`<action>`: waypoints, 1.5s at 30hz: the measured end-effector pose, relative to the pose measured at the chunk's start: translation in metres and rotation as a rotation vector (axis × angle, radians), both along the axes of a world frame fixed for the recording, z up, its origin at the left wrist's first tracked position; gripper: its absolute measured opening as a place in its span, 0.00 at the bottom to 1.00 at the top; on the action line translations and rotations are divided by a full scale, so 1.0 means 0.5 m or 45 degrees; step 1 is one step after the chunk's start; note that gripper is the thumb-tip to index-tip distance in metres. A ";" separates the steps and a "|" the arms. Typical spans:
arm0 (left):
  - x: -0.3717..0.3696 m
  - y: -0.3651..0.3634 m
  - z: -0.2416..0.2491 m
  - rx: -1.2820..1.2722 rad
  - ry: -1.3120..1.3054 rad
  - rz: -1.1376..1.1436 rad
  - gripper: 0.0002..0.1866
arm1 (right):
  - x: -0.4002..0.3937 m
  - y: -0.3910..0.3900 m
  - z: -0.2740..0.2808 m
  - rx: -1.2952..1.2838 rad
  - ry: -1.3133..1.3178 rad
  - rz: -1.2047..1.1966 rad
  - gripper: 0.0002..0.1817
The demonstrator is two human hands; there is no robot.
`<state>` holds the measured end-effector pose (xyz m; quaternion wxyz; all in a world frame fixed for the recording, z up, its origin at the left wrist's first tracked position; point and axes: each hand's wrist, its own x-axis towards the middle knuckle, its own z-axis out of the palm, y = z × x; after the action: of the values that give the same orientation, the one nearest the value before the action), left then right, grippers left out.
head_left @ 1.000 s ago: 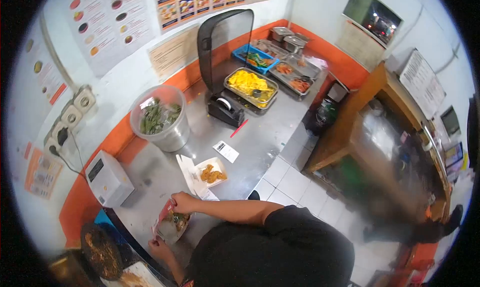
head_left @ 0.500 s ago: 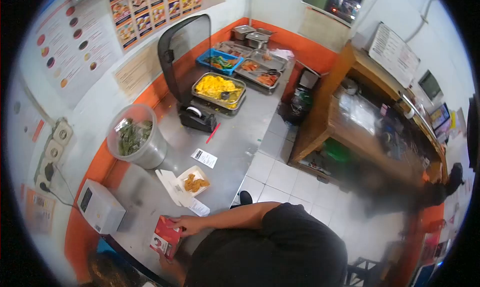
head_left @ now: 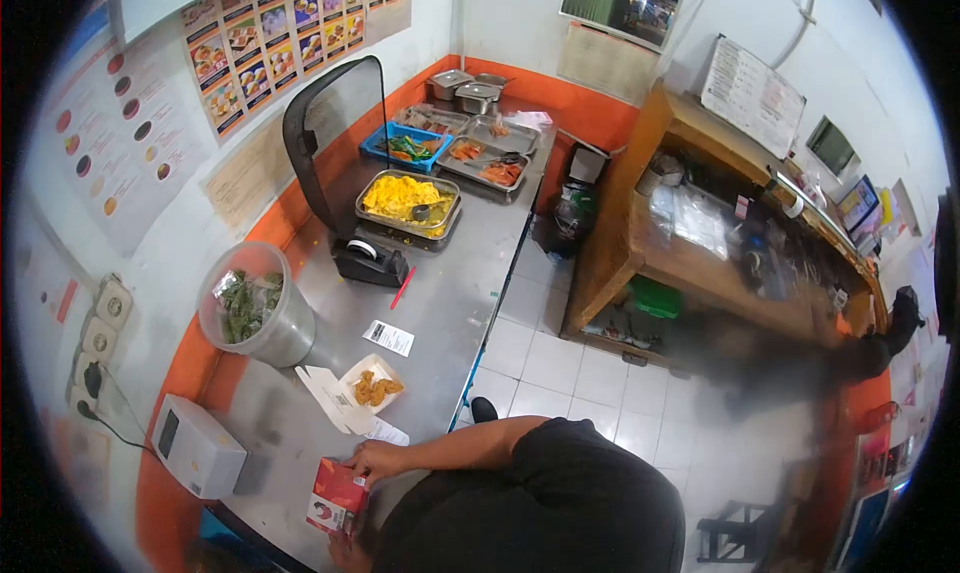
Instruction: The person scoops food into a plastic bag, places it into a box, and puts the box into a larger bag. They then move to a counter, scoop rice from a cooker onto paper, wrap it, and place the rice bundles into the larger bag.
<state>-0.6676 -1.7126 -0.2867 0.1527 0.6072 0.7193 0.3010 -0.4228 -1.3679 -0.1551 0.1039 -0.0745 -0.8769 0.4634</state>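
A red printed cardboard food box (head_left: 338, 495) with a white picture on it lies near the front end of the steel counter. My right hand (head_left: 376, 461) grips its upper edge, fingers bent over the corner. At the box's lower end is my left hand (head_left: 346, 551), partly cut off by my black shirt, with its fingers closed on the side. Just beyond my right hand sits an open white box (head_left: 350, 393) with fried pieces (head_left: 378, 387) inside. A paper receipt (head_left: 385, 431) lies beside it, and another slip (head_left: 388, 338) rests farther up.
A clear bucket (head_left: 285, 338) with wrapped greens and a white printer-like device (head_left: 200, 448) stand along the wall. Farther up are a tape dispenser (head_left: 370, 263), a mesh cover (head_left: 300, 143) and a tray of yellow food (head_left: 405, 197). A wooden cabinet (head_left: 645, 243) stands across the tiled floor.
The view has shifted, so the counter and trays appear farther left. The red box looks slightly turned and more upright between my hands, which stay on it.
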 end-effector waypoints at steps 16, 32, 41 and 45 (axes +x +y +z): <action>0.221 0.286 0.377 -0.328 0.531 0.380 0.49 | 0.070 0.012 0.125 -0.454 0.166 -0.108 0.18; 0.229 0.276 0.340 -0.134 0.295 0.690 0.51 | 0.114 0.890 0.070 -0.108 -0.275 -1.210 0.22; 0.300 0.325 0.425 -0.024 0.208 1.035 0.52 | 0.229 0.852 0.067 -0.831 0.151 -1.316 0.14; 0.314 0.421 0.543 0.059 0.100 1.096 0.52 | 0.222 0.866 0.004 -0.103 -0.186 -1.293 0.06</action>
<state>-0.5104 -1.5021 -0.0153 -0.0280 0.2663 0.9052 0.3300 -0.3119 -0.9349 -0.1531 0.2512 -0.5271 -0.7165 0.3816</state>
